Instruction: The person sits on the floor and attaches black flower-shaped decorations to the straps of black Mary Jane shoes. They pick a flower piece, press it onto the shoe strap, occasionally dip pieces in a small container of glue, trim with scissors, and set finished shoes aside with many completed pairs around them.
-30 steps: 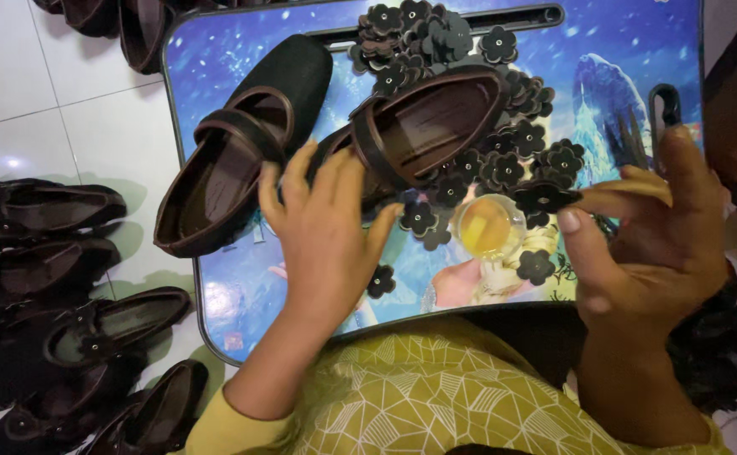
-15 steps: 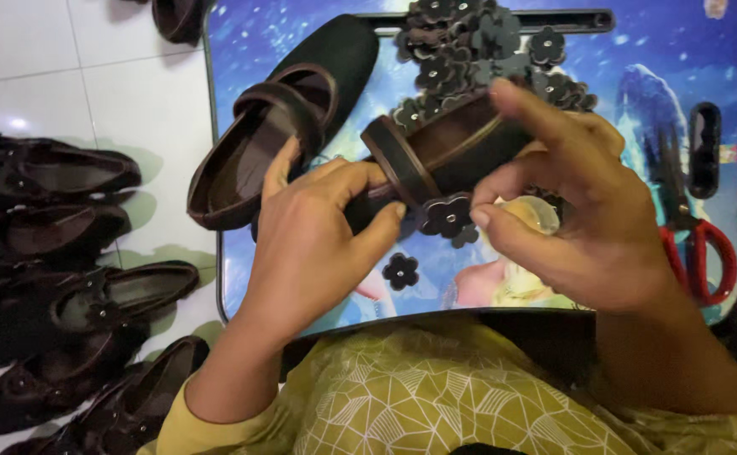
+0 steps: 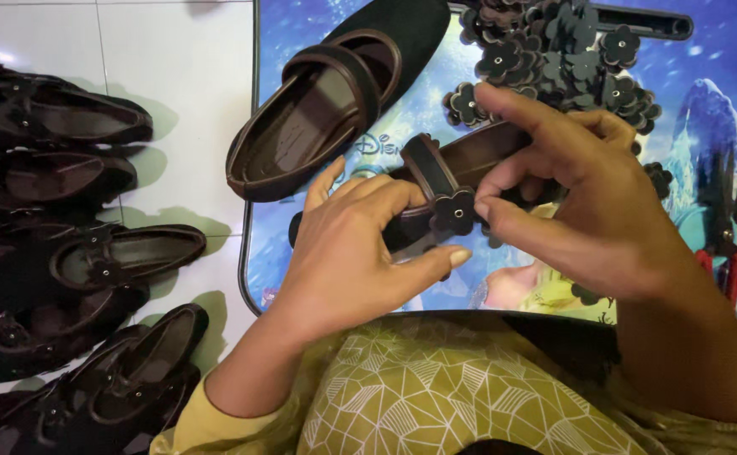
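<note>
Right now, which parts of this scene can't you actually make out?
Head view only:
- Shoe in hand: mostly covered by left hand and right hand.
- Red scissors: cut off by the right edge.
- Floor shoes: cut off by the left edge.

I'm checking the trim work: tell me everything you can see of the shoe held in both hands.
The shoe is a dark brown flat with a strap across its opening, suede-like outside and smoother inside. It lies tilted over the blue picture tray, mostly hidden by the hands. The left hand grips its near side; the right hand presses a small dark flower against its side below the strap.
</note>
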`<action>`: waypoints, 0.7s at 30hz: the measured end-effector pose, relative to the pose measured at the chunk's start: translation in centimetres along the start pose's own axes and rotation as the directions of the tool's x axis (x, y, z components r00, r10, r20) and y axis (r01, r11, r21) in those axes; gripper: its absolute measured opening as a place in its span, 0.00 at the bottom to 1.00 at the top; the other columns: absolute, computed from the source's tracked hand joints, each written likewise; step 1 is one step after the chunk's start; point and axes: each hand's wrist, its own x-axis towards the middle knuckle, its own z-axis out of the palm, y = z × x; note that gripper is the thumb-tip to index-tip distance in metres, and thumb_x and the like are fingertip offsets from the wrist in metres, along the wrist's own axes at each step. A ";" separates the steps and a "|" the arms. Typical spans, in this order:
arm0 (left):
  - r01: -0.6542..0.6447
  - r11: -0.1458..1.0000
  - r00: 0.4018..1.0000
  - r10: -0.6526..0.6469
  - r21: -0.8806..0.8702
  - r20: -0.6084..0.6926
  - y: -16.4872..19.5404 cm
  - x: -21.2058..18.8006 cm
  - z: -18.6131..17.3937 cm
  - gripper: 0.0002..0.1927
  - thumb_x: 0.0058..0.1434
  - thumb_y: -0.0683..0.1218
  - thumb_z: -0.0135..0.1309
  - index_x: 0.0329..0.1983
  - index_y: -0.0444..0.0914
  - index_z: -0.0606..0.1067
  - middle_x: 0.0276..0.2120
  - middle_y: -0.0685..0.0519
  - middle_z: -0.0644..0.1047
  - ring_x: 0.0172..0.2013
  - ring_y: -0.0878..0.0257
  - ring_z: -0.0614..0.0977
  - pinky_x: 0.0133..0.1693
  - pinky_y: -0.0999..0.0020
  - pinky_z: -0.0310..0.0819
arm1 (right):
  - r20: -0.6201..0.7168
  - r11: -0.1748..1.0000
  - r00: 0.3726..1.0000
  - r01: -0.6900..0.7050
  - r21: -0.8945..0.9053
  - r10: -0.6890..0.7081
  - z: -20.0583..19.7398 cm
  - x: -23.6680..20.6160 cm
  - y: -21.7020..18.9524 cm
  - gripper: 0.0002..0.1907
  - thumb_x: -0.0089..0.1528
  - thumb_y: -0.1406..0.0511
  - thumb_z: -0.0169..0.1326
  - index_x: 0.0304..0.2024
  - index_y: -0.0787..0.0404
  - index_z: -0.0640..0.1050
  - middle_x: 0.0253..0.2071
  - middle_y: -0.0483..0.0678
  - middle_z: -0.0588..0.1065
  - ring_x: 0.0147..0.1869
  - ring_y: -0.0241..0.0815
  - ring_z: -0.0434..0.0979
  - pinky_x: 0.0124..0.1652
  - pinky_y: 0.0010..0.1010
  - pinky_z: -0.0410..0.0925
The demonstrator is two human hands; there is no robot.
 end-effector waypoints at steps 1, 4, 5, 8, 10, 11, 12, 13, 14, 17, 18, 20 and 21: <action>0.016 1.000 1.000 -0.016 -0.006 -0.002 0.0 0.0 0.1 0.24 0.51 0.61 0.67 0.39 0.38 0.80 0.35 0.51 0.81 0.42 0.54 0.82 0.66 0.46 0.55 | 0.011 1.000 1.000 -0.012 0.012 0.012 0.1 0.1 -0.1 0.43 0.56 0.65 0.65 0.73 0.55 0.65 0.37 0.36 0.82 0.45 0.28 0.75 0.66 0.36 0.48; 0.022 1.000 0.999 -0.022 -0.002 -0.048 -0.2 -0.2 0.4 0.21 0.54 0.59 0.66 0.38 0.37 0.80 0.35 0.51 0.81 0.42 0.54 0.82 0.66 0.45 0.55 | 0.028 1.000 0.999 -0.024 -0.004 0.024 0.2 0.5 -0.2 0.43 0.55 0.65 0.65 0.72 0.55 0.65 0.35 0.36 0.82 0.43 0.27 0.77 0.66 0.37 0.48; 0.030 1.000 0.998 -0.030 -0.003 -0.056 -0.2 -0.2 0.5 0.20 0.55 0.59 0.65 0.37 0.38 0.81 0.34 0.51 0.81 0.41 0.54 0.82 0.66 0.45 0.55 | 0.031 1.000 0.999 -0.024 -0.017 0.024 0.2 0.6 -0.2 0.43 0.54 0.65 0.65 0.72 0.55 0.65 0.35 0.36 0.82 0.42 0.27 0.78 0.67 0.37 0.47; 0.044 0.999 0.996 -0.043 0.013 -0.081 -0.3 -0.2 0.7 0.18 0.57 0.58 0.64 0.36 0.38 0.81 0.32 0.52 0.81 0.40 0.53 0.82 0.65 0.44 0.55 | 0.042 1.000 0.999 -0.017 -0.003 0.017 0.2 0.8 -0.3 0.43 0.55 0.65 0.65 0.72 0.55 0.65 0.35 0.36 0.81 0.40 0.29 0.77 0.67 0.37 0.48; 0.045 0.998 0.995 -0.041 0.037 -0.092 -0.4 -0.3 1.0 0.18 0.57 0.58 0.64 0.34 0.38 0.81 0.31 0.52 0.81 0.40 0.53 0.82 0.64 0.43 0.55 | 0.050 1.000 0.999 -0.022 0.005 0.022 0.3 0.9 -0.3 0.43 0.55 0.65 0.65 0.72 0.54 0.66 0.34 0.36 0.81 0.42 0.28 0.77 0.66 0.37 0.48; 0.054 0.998 0.994 -0.050 0.035 -0.093 -0.4 -0.3 1.1 0.17 0.58 0.57 0.63 0.35 0.38 0.81 0.31 0.52 0.81 0.40 0.53 0.82 0.64 0.43 0.55 | 0.054 1.000 0.998 -0.026 0.009 0.025 0.3 0.9 -0.3 0.43 0.55 0.65 0.65 0.72 0.54 0.66 0.34 0.36 0.81 0.42 0.28 0.77 0.66 0.37 0.48; 0.063 0.997 0.994 -0.059 0.035 -0.096 -0.4 -0.3 1.2 0.16 0.59 0.57 0.62 0.35 0.39 0.82 0.31 0.52 0.81 0.40 0.53 0.82 0.65 0.44 0.55 | 0.052 1.000 0.998 -0.029 0.004 0.028 0.4 1.0 -0.3 0.43 0.55 0.65 0.65 0.72 0.54 0.66 0.35 0.36 0.81 0.43 0.28 0.78 0.66 0.37 0.48; 0.072 0.997 0.993 -0.068 0.035 -0.100 -0.5 -0.3 1.3 0.16 0.60 0.56 0.62 0.35 0.39 0.82 0.30 0.53 0.81 0.40 0.54 0.82 0.65 0.44 0.56 | 0.050 1.000 0.998 -0.030 -0.002 0.030 0.4 1.0 -0.3 0.43 0.55 0.65 0.65 0.72 0.54 0.66 0.35 0.36 0.81 0.43 0.28 0.78 0.66 0.37 0.47; 0.065 0.997 0.992 -0.060 0.038 -0.109 -0.5 -0.3 1.4 0.15 0.61 0.56 0.62 0.34 0.39 0.82 0.30 0.53 0.81 0.40 0.54 0.81 0.64 0.44 0.56 | 0.046 0.999 0.998 -0.031 -0.009 0.032 0.5 1.1 -0.3 0.43 0.54 0.65 0.65 0.72 0.54 0.66 0.35 0.36 0.81 0.43 0.27 0.78 0.67 0.38 0.47; 0.061 0.997 0.990 -0.056 0.037 -0.126 -0.5 -0.3 1.5 0.15 0.61 0.56 0.61 0.33 0.40 0.82 0.30 0.54 0.81 0.40 0.55 0.81 0.64 0.45 0.57 | 0.040 0.998 0.999 -0.012 -0.064 0.015 0.6 1.3 -0.2 0.42 0.54 0.64 0.65 0.71 0.54 0.67 0.34 0.34 0.81 0.43 0.28 0.78 0.65 0.38 0.47; 0.069 0.997 0.990 -0.065 0.033 -0.127 -0.5 -0.3 1.5 0.14 0.62 0.56 0.61 0.33 0.40 0.82 0.30 0.54 0.81 0.40 0.55 0.82 0.63 0.46 0.57 | 0.037 0.997 0.999 -0.028 -0.065 0.030 0.7 1.3 -0.3 0.41 0.54 0.64 0.65 0.70 0.54 0.67 0.33 0.34 0.81 0.41 0.27 0.78 0.66 0.39 0.47; 0.072 0.997 0.989 -0.066 0.039 -0.133 -0.4 -0.1 1.5 0.14 0.62 0.56 0.61 0.33 0.41 0.82 0.30 0.55 0.81 0.40 0.55 0.82 0.63 0.46 0.58 | 0.024 0.996 0.998 -0.061 -0.068 0.062 0.8 1.2 -0.4 0.40 0.54 0.64 0.65 0.70 0.53 0.69 0.32 0.34 0.81 0.36 0.27 0.78 0.67 0.40 0.46; 0.070 0.996 0.988 -0.063 0.048 -0.139 -0.4 0.0 1.6 0.14 0.61 0.56 0.61 0.33 0.41 0.82 0.30 0.55 0.81 0.40 0.55 0.82 0.62 0.47 0.58 | 0.010 0.996 0.999 -0.051 -0.073 0.052 0.8 1.1 -0.4 0.40 0.54 0.64 0.64 0.69 0.53 0.68 0.32 0.34 0.81 0.37 0.27 0.78 0.67 0.40 0.46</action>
